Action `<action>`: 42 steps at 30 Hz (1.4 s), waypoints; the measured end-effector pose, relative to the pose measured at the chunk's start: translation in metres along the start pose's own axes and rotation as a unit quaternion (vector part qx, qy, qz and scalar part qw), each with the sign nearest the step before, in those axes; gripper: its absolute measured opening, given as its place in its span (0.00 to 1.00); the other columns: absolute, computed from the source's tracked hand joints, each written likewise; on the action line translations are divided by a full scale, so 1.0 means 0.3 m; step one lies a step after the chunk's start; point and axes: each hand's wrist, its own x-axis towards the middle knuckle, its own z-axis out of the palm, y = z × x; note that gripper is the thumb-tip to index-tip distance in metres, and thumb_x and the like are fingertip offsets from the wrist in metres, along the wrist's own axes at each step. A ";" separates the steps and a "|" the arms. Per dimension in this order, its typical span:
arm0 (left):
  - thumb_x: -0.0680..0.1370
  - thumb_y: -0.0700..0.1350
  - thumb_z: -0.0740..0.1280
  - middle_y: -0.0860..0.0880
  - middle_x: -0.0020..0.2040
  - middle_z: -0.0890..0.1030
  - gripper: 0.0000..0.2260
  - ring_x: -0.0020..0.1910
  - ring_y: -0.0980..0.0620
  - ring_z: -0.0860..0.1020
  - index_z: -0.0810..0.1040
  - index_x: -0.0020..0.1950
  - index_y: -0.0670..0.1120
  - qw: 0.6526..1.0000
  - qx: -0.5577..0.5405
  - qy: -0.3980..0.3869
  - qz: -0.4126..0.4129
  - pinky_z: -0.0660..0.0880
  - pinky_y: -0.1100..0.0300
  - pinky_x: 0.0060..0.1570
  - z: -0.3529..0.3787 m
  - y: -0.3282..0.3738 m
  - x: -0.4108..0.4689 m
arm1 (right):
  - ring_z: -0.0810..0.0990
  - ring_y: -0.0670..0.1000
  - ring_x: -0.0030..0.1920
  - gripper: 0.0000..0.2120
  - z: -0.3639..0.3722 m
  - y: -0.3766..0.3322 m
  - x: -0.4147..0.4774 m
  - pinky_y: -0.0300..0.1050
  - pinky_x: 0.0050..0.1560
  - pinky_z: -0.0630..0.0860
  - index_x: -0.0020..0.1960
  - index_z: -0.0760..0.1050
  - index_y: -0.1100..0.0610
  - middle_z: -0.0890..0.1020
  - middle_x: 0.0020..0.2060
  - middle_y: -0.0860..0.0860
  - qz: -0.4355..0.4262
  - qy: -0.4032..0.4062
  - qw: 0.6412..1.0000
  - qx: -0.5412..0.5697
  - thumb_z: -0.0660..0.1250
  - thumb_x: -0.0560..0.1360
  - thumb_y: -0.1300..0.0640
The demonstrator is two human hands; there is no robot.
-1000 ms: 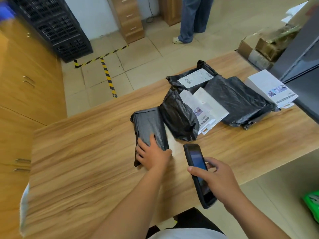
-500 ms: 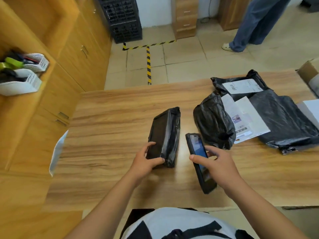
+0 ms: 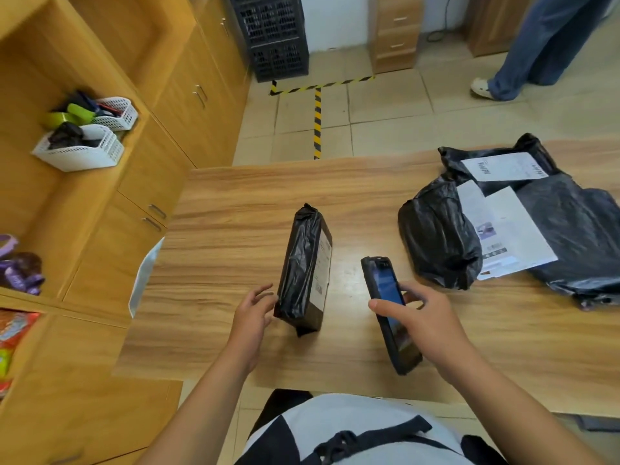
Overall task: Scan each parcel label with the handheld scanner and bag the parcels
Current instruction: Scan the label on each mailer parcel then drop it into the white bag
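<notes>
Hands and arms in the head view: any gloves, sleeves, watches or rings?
None visible. Left hand and right hand are bare, with no gloves, rings or wristbands. Both forearms are uncovered all the way to the frame's bottom edge; no sleeve cuffs show. Nails look short and unpainted.

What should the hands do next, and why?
Probably swing the scanner in the right hand toward the label: the parcel stands on edge, label facing the scanner, and the left hand steadies it.
</notes>
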 end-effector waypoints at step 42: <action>0.71 0.44 0.77 0.49 0.69 0.69 0.30 0.67 0.49 0.68 0.70 0.70 0.54 0.956 0.219 -0.092 0.174 0.68 0.50 0.68 -0.284 0.085 0.313 | 0.84 0.46 0.28 0.24 0.316 -0.248 -0.052 0.39 0.27 0.75 0.50 0.78 0.39 0.81 0.46 0.40 0.075 0.029 0.971 -0.225 0.79 0.57 0.34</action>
